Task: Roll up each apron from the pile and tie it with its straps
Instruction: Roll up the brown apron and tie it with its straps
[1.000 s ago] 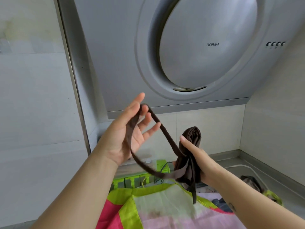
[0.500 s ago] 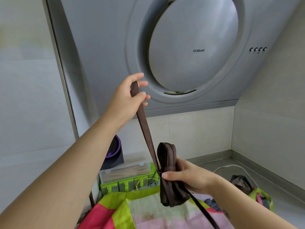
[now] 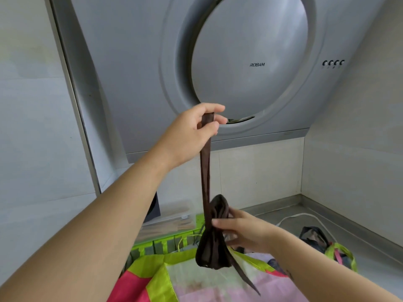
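Note:
A dark brown apron, rolled into a bundle, is held upright in mid air by my right hand, whose fingers curl round its middle. One brown strap runs straight up from the bundle. My left hand grips the strap's top end in front of the range hood. A second strap end hangs down to the right below the bundle. Under my hands lies a colourful apron in pink, red and lime green.
A grey range hood fills the wall ahead, close above my left hand. A lime green box with a clear tray on it stands behind the pile. At the right lie a dark cloth bundle and a white cable.
My left hand closed on the strap and pulled it taut, straight above the bundle. My right hand turned the bundle and lowered it slightly.

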